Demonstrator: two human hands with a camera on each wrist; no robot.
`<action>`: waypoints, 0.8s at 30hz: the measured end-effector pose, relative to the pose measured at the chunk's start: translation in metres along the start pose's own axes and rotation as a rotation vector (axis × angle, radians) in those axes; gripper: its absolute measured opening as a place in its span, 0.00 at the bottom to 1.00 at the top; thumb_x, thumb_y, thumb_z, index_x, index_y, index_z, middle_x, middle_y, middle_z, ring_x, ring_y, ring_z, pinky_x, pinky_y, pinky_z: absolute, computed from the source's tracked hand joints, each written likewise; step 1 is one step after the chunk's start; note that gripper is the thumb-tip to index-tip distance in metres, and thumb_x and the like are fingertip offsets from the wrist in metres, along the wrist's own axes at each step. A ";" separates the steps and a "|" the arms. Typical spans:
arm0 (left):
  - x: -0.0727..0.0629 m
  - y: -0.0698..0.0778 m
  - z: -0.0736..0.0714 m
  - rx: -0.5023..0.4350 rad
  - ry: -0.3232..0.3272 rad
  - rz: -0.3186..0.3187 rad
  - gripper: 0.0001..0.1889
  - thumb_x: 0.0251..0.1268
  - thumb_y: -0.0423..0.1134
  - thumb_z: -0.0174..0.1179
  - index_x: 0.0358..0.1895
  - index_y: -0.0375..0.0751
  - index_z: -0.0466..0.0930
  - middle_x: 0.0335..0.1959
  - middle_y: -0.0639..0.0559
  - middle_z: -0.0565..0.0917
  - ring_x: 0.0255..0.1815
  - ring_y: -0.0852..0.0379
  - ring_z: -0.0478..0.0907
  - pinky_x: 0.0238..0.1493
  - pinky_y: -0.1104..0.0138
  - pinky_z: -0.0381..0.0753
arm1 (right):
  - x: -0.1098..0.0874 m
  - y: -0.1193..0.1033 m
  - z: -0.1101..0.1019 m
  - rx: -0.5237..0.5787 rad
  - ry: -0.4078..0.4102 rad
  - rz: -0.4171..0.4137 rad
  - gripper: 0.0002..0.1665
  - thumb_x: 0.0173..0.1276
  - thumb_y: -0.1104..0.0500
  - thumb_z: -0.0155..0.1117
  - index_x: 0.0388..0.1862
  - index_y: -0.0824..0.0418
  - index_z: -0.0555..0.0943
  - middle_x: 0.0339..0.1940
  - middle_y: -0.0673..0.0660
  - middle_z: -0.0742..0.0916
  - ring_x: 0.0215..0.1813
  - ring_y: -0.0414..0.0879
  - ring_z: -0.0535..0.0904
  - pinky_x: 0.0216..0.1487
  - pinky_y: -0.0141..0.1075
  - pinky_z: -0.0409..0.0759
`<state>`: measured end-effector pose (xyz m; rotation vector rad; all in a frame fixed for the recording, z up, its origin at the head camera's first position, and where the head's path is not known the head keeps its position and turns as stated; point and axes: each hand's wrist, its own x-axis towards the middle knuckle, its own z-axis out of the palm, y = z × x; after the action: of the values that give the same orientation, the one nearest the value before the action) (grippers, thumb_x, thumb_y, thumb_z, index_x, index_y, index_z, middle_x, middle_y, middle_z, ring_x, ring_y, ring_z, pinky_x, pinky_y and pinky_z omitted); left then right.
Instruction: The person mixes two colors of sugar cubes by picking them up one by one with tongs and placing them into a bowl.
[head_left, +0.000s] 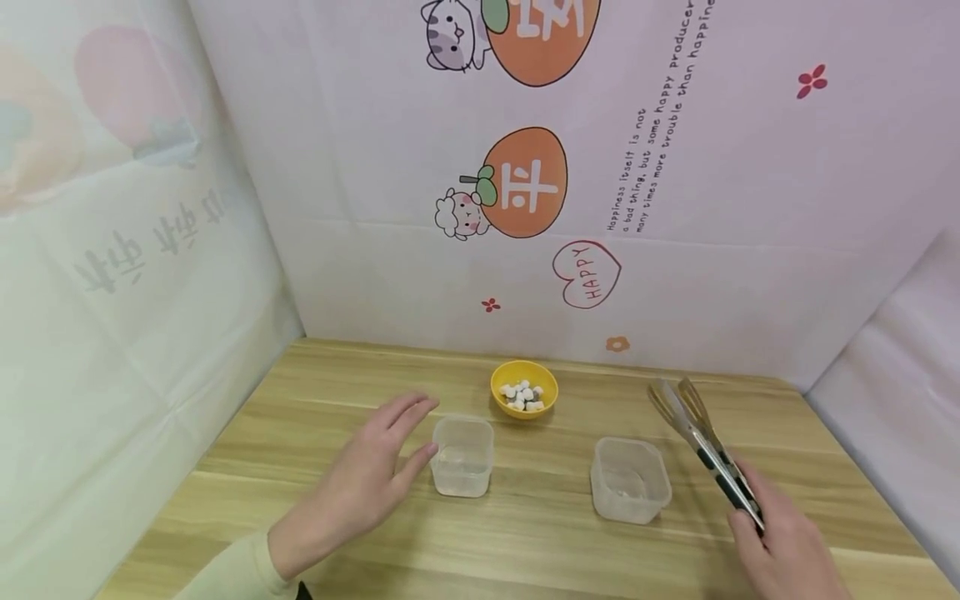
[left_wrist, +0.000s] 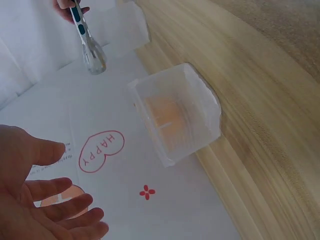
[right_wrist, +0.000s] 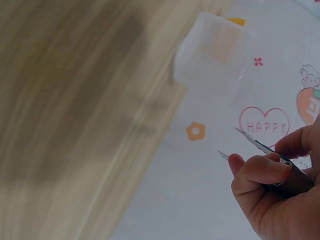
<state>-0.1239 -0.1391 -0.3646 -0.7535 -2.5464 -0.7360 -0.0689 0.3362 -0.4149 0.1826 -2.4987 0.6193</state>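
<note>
My right hand (head_left: 783, 537) grips a pair of metal tongs (head_left: 705, 442) with dark handle grips, their looped tips pointing up and away over the table. In the right wrist view the fingers (right_wrist: 260, 175) curl round the tong handles. My left hand (head_left: 367, 479) holds nothing; its fingers are extended beside the left clear plastic container (head_left: 462, 458). The left wrist view shows that palm and its spread fingers (left_wrist: 75, 205) apart from the container. A second clear container (head_left: 632, 481) stands left of the tongs. Behind, between the containers, a yellow bowl (head_left: 524, 390) holds several small white and grey pieces.
The wood-grain table (head_left: 540, 550) ends at the back against a white printed curtain (head_left: 390, 275). More white sheeting (head_left: 150, 375) hangs along the left side, and another sheet (head_left: 892, 358) stands on the right.
</note>
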 end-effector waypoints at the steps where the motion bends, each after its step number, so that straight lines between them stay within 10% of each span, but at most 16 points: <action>1: -0.001 0.000 0.001 0.010 0.003 0.006 0.28 0.71 0.38 0.71 0.71 0.40 0.76 0.71 0.45 0.76 0.71 0.44 0.74 0.69 0.49 0.80 | -0.001 0.003 0.000 -0.013 -0.022 0.012 0.32 0.63 0.70 0.63 0.69 0.71 0.76 0.50 0.69 0.86 0.36 0.47 0.76 0.30 0.32 0.73; 11: -0.001 0.001 0.005 0.015 -0.011 -0.007 0.26 0.68 0.34 0.72 0.68 0.38 0.79 0.69 0.43 0.77 0.70 0.43 0.75 0.67 0.48 0.81 | -0.006 0.026 0.002 -0.065 -0.227 0.102 0.27 0.71 0.69 0.59 0.67 0.79 0.71 0.33 0.60 0.83 0.26 0.44 0.70 0.22 0.35 0.69; 24: -0.004 -0.001 0.007 -0.037 0.004 -0.038 0.07 0.70 0.35 0.71 0.36 0.50 0.81 0.37 0.63 0.79 0.41 0.63 0.79 0.42 0.65 0.87 | -0.013 0.029 0.003 -0.078 -0.423 0.243 0.30 0.77 0.64 0.57 0.69 0.82 0.66 0.32 0.55 0.83 0.26 0.45 0.73 0.22 0.34 0.72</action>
<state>-0.1228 -0.1375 -0.3728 -0.7161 -2.5565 -0.7977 -0.0669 0.3603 -0.4356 -0.0259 -2.9791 0.6307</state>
